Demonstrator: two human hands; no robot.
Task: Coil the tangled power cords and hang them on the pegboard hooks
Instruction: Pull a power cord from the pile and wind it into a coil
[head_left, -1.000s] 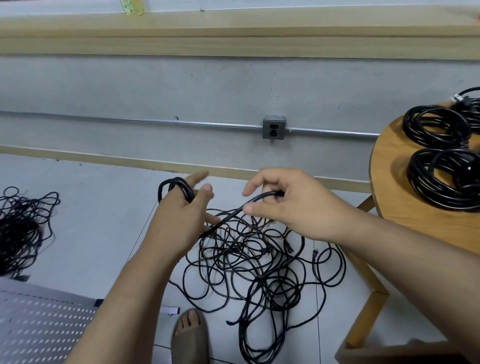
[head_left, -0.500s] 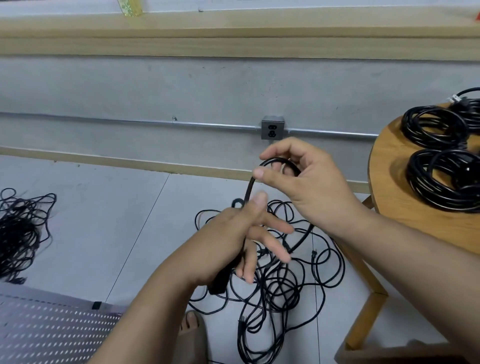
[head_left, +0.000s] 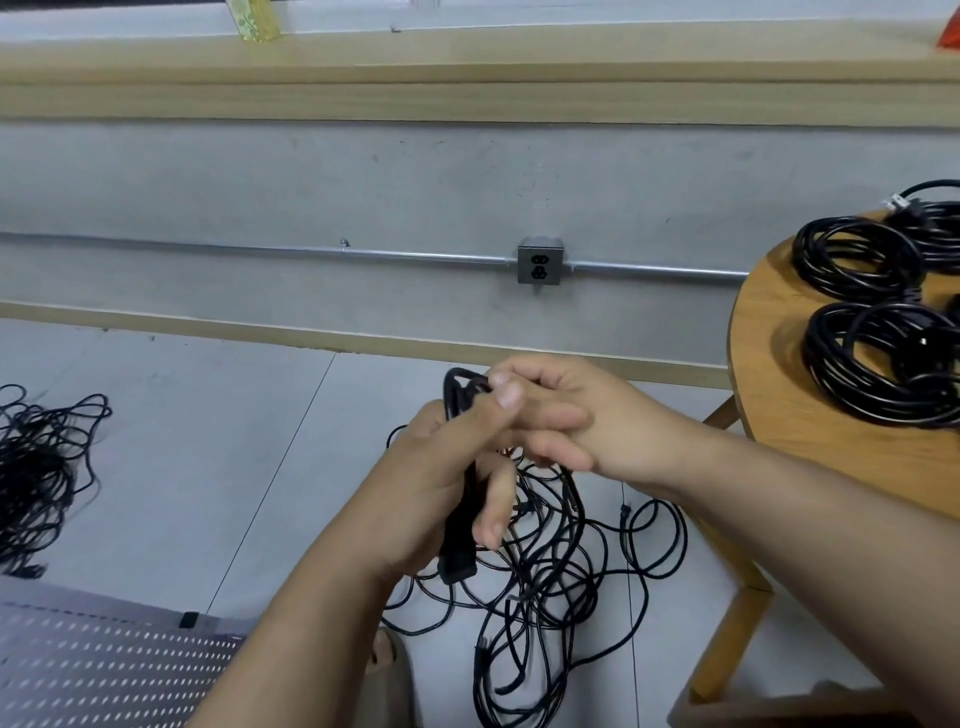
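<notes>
My left hand (head_left: 441, 483) grips a small bundle of black power cord (head_left: 460, 519), with loops sticking out above the fingers and the plug end hanging below the palm. My right hand (head_left: 566, 415) lies across the left one, its fingers curled on the top loops of that cord. The cord runs down into a tangled heap of black cords (head_left: 545, 587) on the floor beneath both hands. The white pegboard (head_left: 104, 670) lies flat at the bottom left.
A round wooden table (head_left: 769, 395) at the right carries coiled black cords (head_left: 883, 358). Another tangled pile of cords (head_left: 36, 467) lies on the floor at the far left. A wall socket (head_left: 539, 268) sits on the conduit ahead. A sandalled foot (head_left: 387, 670) shows below.
My right hand came down and left with a cord loop and now lies over the left hand. The left hand closed round the gathered loops.
</notes>
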